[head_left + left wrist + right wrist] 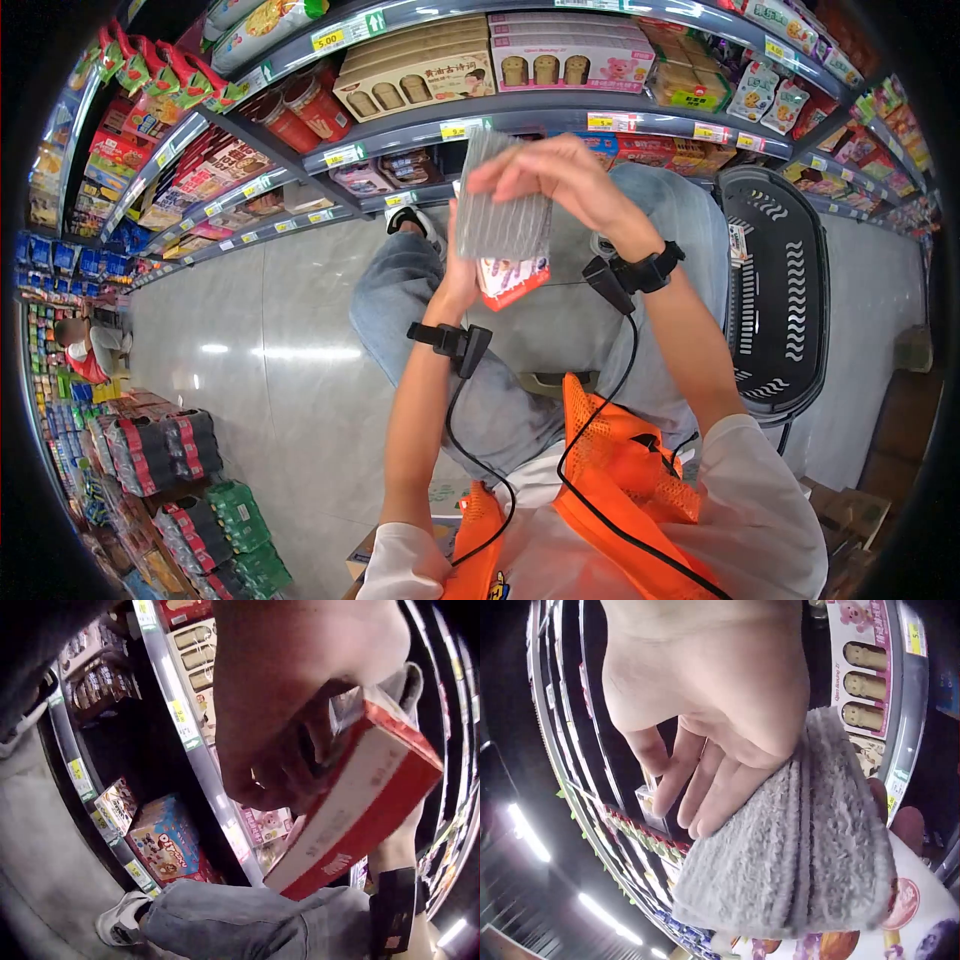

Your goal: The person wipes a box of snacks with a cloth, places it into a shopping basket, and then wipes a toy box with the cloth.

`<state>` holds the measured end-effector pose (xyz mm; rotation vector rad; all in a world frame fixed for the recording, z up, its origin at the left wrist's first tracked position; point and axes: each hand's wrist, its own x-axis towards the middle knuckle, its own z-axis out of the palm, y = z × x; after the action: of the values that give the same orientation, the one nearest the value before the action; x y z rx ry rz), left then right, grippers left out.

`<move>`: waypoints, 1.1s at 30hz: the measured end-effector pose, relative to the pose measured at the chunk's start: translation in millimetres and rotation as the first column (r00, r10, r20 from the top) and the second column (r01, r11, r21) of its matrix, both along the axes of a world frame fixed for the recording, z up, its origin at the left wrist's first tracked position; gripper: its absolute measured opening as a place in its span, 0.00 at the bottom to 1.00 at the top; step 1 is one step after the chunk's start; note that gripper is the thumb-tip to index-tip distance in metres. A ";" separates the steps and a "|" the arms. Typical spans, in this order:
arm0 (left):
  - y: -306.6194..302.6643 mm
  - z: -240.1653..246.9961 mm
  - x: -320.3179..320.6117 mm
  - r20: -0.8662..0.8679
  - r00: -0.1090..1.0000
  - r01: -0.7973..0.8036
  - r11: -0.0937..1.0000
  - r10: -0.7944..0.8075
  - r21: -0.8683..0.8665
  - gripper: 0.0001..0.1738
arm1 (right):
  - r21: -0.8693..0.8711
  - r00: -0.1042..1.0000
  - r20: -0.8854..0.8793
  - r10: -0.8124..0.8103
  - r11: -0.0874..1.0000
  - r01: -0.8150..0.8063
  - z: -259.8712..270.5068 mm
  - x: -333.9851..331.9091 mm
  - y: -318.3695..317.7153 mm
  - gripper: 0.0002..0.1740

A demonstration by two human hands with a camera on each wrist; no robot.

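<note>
My left hand grips a red and white box, its printed face showing purple and brown pictures in the right wrist view. A folded grey cloth with a fuzzy towel texture lies over that face and covers most of it. Above the cloth is my right hand, its fingers extended and loosely spread, with fingertips right at the cloth's edge. In the left wrist view, the left hand fills the top and hides part of the box.
A shelf of boxed snacks runs across the front. On the right stands a black shopping basket. Stacked drink packs are at lower left, and a seated person is far left. Blue snack boxes sit on the low shelf.
</note>
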<state>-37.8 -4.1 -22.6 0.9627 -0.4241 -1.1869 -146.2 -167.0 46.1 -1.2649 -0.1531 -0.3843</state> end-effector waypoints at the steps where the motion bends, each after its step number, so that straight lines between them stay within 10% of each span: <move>1: -1.6 -2.9 -2.1 0.049 0.999 -0.008 0.999 0.006 0.047 0.47 | 0.023 0.999 0.019 -0.028 0.999 0.028 2.9 0.3 -2.2 0.21; 8: 2.0 1.8 2.9 -0.003 1.000 0.007 0.999 -0.007 -0.040 0.44 | -0.138 0.949 -0.272 0.156 0.970 -0.199 -5.4 0.6 11.0 0.21; 15: -9.5 -9.1 7.9 -0.130 0.982 -0.151 0.983 0.137 -0.108 0.45 | -0.408 0.687 -0.655 0.316 0.617 -0.673 -27.7 7.7 48.0 0.33; 21: -2.4 3.8 1.8 -0.039 0.990 -0.139 0.988 0.137 -0.064 0.42 | -0.098 0.907 -0.405 0.114 0.981 -0.167 -13.5 9.6 17.4 0.42; 27: -4.6 9.5 -2.9 -0.125 0.977 -0.179 0.982 0.170 -0.063 0.40 | 0.263 0.963 -0.202 -0.176 0.938 0.227 -10.3 13.7 11.7 0.40; 33: -0.6 -9.7 11.6 -0.246 0.969 -0.031 0.982 -0.016 -0.184 0.43 | 0.115 0.772 -0.409 0.486 0.867 -0.485 -19.5 12.7 20.1 0.40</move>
<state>-26.2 -4.6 -32.3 0.6445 -0.3249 -1.2191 -133.5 -146.8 26.6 -1.2248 -0.1000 0.3488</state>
